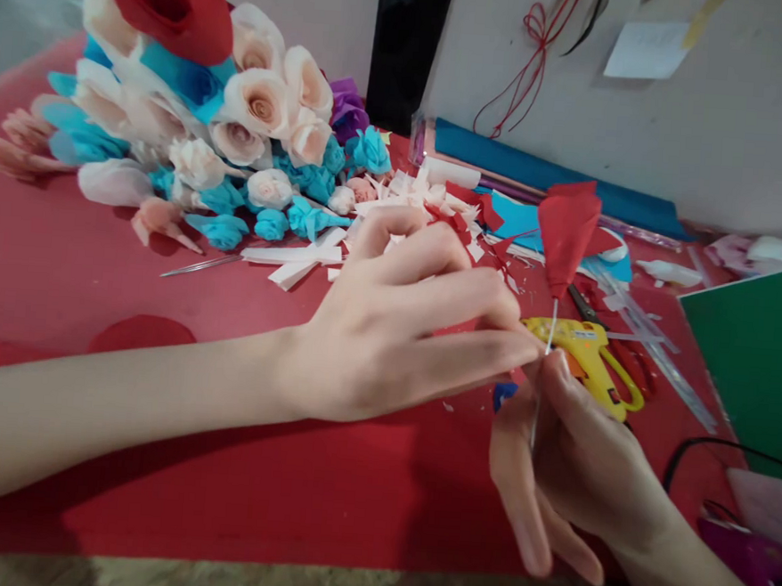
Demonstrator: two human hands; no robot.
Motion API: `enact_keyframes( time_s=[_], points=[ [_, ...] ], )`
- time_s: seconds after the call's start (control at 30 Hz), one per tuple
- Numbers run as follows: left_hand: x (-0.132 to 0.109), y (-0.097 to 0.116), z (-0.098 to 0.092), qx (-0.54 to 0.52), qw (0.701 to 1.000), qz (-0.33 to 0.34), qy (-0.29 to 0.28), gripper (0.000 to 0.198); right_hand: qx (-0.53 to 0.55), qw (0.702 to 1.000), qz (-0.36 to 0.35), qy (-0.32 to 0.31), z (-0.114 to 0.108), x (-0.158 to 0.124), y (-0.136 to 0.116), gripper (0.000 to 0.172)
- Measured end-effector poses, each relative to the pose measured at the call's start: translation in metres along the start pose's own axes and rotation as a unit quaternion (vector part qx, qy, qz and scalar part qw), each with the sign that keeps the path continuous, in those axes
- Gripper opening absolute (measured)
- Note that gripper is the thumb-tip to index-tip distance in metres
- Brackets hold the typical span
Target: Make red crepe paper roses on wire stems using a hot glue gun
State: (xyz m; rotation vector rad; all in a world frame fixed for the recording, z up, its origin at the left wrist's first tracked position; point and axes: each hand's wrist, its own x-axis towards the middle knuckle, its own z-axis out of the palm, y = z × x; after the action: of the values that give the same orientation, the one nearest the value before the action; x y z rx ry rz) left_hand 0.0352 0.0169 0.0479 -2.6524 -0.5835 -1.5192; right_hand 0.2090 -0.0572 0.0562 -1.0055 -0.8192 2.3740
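A red paper flower (567,238) on a thin white wire stem stands upright, its bud wrapped to a narrow base. My right hand (573,457) pinches this stem between thumb and finger below the bud, with its lower fingers hanging loose. From the left, my left hand (408,330) reaches across, its fingers bent and their tips meeting at the stem just by the right thumb. The left thumb is hidden behind the fingers. Right behind the stem lies a yellow hot glue gun (588,347). A red paper circle (140,335) rests below on the red table (271,481).
Many white, blue and pink paper flowers (260,105) are heaped at the back left. Paper scraps (411,192) lie behind my left hand. Clear glue sticks (661,348), scissors (587,305), a blue roll (547,174) and a green board (762,355) are on the right.
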Motion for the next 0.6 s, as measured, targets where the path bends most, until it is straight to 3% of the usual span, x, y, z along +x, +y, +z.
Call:
enact_keyframes(
  time_s=[0.1, 0.23, 0.6],
  points=[
    [-0.0008, 0.0013, 0.0017, -0.01, 1.0, -0.014, 0.008, 0.01, 0.071, 0.995, -0.052, -0.041, 0.0002, 0.0004, 0.0003, 0.049],
    [-0.0009, 0.0007, 0.0018, -0.017, 1.0, -0.01, 0.019, 0.005, 0.054, 0.995, -0.065, -0.05, -0.0018, 0.0006, 0.0, 0.046],
    [0.0029, 0.0064, -0.0003, -0.015, 0.999, -0.043, 0.02, 0.015, 0.027, 0.992, -0.108, -0.067, -0.0015, 0.0023, 0.0022, 0.062]
  ],
)
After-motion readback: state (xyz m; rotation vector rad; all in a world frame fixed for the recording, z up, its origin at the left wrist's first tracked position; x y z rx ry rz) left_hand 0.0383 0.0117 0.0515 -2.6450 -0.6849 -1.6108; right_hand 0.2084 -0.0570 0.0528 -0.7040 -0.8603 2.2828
